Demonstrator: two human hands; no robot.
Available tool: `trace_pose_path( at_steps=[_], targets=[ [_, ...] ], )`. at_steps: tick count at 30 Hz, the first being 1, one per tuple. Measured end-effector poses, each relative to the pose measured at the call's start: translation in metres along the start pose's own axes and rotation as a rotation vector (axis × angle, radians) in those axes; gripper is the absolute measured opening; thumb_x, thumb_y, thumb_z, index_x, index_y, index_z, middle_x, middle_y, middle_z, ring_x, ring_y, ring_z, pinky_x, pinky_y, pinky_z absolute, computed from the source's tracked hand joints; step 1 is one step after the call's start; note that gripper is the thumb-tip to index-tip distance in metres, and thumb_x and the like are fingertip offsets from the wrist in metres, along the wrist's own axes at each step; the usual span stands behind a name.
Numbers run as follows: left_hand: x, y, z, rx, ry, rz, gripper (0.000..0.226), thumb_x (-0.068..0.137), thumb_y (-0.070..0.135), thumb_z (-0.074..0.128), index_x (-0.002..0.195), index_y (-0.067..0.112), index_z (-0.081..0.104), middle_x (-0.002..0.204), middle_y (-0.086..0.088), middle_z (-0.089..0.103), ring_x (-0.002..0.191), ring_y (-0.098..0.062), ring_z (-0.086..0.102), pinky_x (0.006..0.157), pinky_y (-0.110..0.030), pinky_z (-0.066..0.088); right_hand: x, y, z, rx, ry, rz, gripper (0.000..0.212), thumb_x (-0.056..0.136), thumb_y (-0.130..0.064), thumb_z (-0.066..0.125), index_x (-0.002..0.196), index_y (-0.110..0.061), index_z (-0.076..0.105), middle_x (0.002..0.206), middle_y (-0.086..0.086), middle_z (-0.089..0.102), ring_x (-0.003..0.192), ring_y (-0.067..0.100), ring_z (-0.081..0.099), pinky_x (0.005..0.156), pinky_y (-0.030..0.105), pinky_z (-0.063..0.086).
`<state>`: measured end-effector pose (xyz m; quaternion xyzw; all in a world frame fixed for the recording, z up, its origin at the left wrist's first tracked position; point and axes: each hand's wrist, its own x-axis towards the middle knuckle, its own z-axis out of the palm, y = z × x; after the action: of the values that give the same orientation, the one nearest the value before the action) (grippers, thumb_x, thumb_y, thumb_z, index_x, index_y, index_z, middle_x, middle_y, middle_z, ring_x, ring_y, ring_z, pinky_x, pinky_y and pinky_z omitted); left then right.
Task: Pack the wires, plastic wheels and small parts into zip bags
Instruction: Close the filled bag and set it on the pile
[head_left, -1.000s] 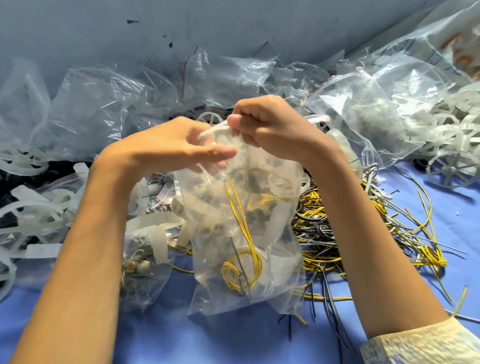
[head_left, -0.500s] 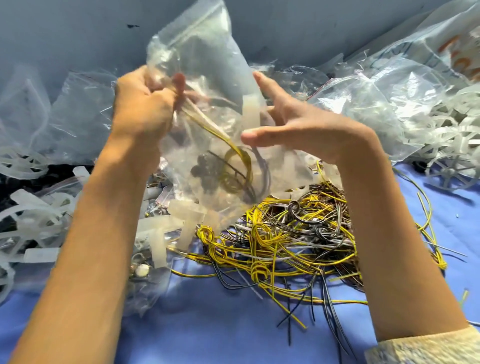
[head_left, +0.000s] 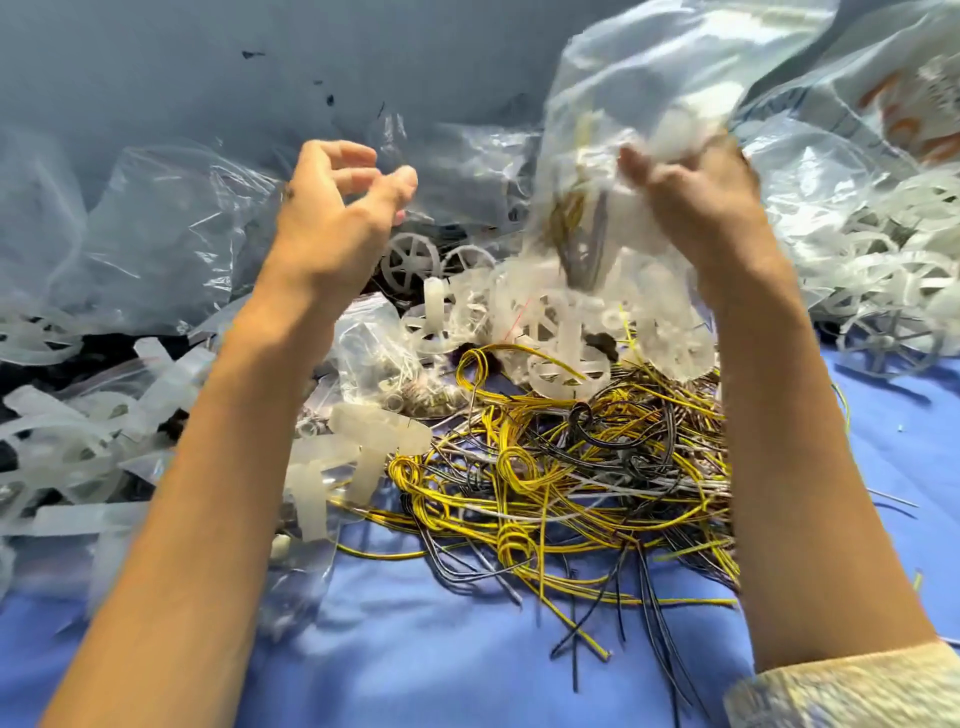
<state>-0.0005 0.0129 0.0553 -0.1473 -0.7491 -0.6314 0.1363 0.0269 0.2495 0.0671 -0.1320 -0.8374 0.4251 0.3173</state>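
Holding the bag (head_left: 649, 88) up at 1 o'clock: the right hand (head_left: 696, 202) has its fingers curled into the plastic about halfway down. The grip looks firm, but the fingertips are smeared by motion blur. The whole bag is blurred and its top is cut off by the frame edge, so I can't tell whether the zip is sealed. Inside are yellow and grey streaks plus pale blobs, unreadable beyond that.

The left hand (head_left: 332, 218) is raised at 10 o'clock, well apart from the bag. Its fingers are loosely curled, thumb out, and it holds nothing.

The wires (head_left: 561, 467), yellow, black and grey, lie in a tangled heap at centre on the cloth (head_left: 415, 649), partly hidden behind the right forearm. Loose wheels (head_left: 569, 366) sit on the far edge of the heap, just under the bag's lower end. The edges are soft, so I can't separate in-bag from out-of-bag.

A wheel pile (head_left: 883, 291) sits at 3 o'clock, half under clear plastic. The small-parts bag (head_left: 374, 358) is at centre-left, contents too small to identify. The strips (head_left: 78, 441) at 9 o'clock are cut off by the left edge. Empty bags (head_left: 156, 234) are at 10–11 o'clock. A sleeve (head_left: 841, 686) shows at 5 o'clock.
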Motion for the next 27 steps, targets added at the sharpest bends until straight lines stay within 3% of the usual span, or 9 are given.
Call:
trace_pose_path(
  at_steps=[4, 8, 11, 15, 17, 19, 22, 25, 27],
  targets=[
    [-0.001, -0.001, 0.002, 0.024, -0.034, -0.004, 0.021, 0.094, 0.028, 0.056, 0.110, 0.021, 0.045, 0.113, 0.003, 0.057, 0.087, -0.003, 0.064, 0.081, -0.022, 0.051, 0.019, 0.026, -0.020, -0.028, 0.202, 0.120, 0.052, 0.079, -0.041, 0.059, 0.117, -0.006, 0.061, 0.122, 0.010, 0.059, 0.109, 0.023, 0.059, 0.096, 0.030, 0.047],
    [-0.001, -0.001, 0.003, 0.038, -0.078, -0.013, 0.018, 0.094, 0.028, 0.056, 0.107, 0.024, 0.045, 0.107, 0.009, 0.057, 0.087, -0.003, 0.065, 0.088, -0.030, 0.051, 0.016, 0.053, -0.046, -0.026, 0.354, 0.156, 0.035, 0.085, -0.032, 0.061, 0.107, -0.005, 0.065, 0.091, 0.003, 0.061, 0.078, 0.014, 0.056, 0.065, 0.025, 0.047],
    [-0.001, 0.000, 0.002, 0.053, -0.088, -0.013, 0.016, 0.093, 0.028, 0.056, 0.105, 0.025, 0.046, 0.106, 0.009, 0.057, 0.088, -0.005, 0.066, 0.091, -0.034, 0.051, 0.020, 0.075, -0.060, -0.257, 0.311, 0.235, 0.046, 0.086, -0.030, 0.059, 0.121, -0.001, 0.057, 0.114, 0.015, 0.061, 0.104, 0.026, 0.060, 0.090, 0.038, 0.047],
    [-0.003, 0.001, 0.002, 0.075, -0.104, -0.004, 0.018, 0.093, 0.028, 0.056, 0.108, 0.023, 0.047, 0.107, 0.009, 0.057, 0.088, -0.004, 0.066, 0.088, -0.031, 0.051, 0.010, 0.085, -0.044, -0.499, 0.175, 0.416, 0.091, 0.086, -0.016, 0.065, 0.150, -0.003, 0.002, 0.153, 0.029, 0.006, 0.142, 0.042, 0.014, 0.115, 0.048, 0.017],
    [-0.004, 0.000, 0.002, 0.090, -0.111, -0.002, 0.019, 0.094, 0.028, 0.056, 0.109, 0.023, 0.047, 0.108, 0.008, 0.057, 0.088, -0.004, 0.066, 0.087, -0.031, 0.051, 0.004, 0.080, -0.030, -0.544, 0.146, 0.377, 0.096, 0.086, -0.017, 0.064, 0.150, -0.005, -0.006, 0.153, 0.030, -0.014, 0.144, 0.043, -0.007, 0.116, 0.051, 0.001],
    [-0.004, 0.000, 0.002, 0.094, -0.112, -0.003, 0.017, 0.094, 0.028, 0.056, 0.108, 0.024, 0.047, 0.109, 0.008, 0.058, 0.087, -0.002, 0.066, 0.088, -0.031, 0.051, 0.007, 0.078, -0.024, -0.606, 0.158, 0.236, 0.094, 0.085, -0.015, 0.064, 0.151, -0.010, -0.004, 0.153, 0.027, -0.021, 0.144, 0.039, -0.014, 0.117, 0.043, -0.006],
    [-0.004, 0.000, 0.002, 0.097, -0.112, -0.002, 0.015, 0.093, 0.028, 0.055, 0.106, 0.025, 0.048, 0.108, 0.010, 0.058, 0.085, -0.001, 0.066, 0.087, -0.029, 0.050, 0.014, 0.079, -0.021, -0.586, -0.061, 0.083, 0.085, 0.084, -0.019, 0.069, 0.151, -0.012, 0.018, 0.159, 0.015, -0.001, 0.146, 0.031, 0.008, 0.118, 0.035, 0.010],
    [-0.004, -0.001, 0.001, 0.106, -0.125, 0.005, 0.015, 0.093, 0.029, 0.055, 0.106, 0.025, 0.049, 0.108, 0.011, 0.058, 0.084, 0.000, 0.066, 0.086, -0.029, 0.050, 0.013, 0.089, -0.020, -0.615, -0.360, 0.223, 0.054, 0.095, -0.036, 0.052, 0.137, -0.003, 0.046, 0.148, 0.017, 0.039, 0.130, 0.033, 0.042, 0.105, 0.035, 0.034],
    [-0.004, 0.000, 0.001, 0.114, -0.135, 0.003, 0.016, 0.094, 0.029, 0.055, 0.108, 0.024, 0.049, 0.108, 0.011, 0.058, 0.084, 0.002, 0.066, 0.086, -0.029, 0.050, 0.013, 0.100, -0.024, -0.637, -0.373, 0.329, 0.058, 0.099, -0.043, 0.041, 0.129, 0.005, 0.050, 0.141, 0.023, 0.045, 0.126, 0.036, 0.046, 0.102, 0.037, 0.036]
  ],
)
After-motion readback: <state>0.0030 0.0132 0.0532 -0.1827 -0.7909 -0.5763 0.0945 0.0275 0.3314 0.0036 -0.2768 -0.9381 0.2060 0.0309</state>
